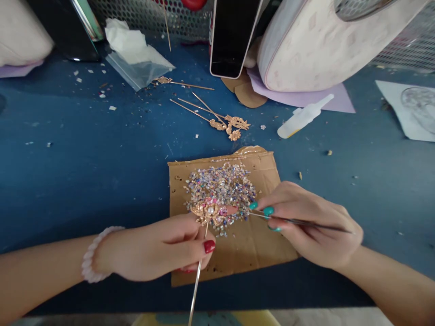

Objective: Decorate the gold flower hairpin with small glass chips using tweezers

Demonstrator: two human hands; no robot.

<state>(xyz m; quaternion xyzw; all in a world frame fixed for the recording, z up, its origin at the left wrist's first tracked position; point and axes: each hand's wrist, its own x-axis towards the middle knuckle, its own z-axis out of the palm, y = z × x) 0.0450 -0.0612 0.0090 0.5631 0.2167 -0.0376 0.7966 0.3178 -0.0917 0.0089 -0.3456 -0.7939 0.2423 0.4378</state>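
My left hand (163,249) is closed around the stem of a gold hairpin (195,285). The hairpin's flower-shaped head, with a pearl-like centre and pink pieces on it, sits above my fingers over the cardboard. In my right hand (309,222), thumb and fingers pinch a thin metal tool, perhaps tweezers (306,222); its tip points left toward the flower head. Beneath both hands lies a piece of brown cardboard (268,240), bearing a spread of small multicoloured stone chips (220,183). Part of the chips is hidden behind the flower head.
Several gold hairpins (224,122) lie beyond the cardboard. A white glue bottle (302,118) rests on the blue table at right. Behind stand a phone-like black panel (231,36) and a pale padded object (306,50). A clear plastic bag (139,70) holds white tissue.
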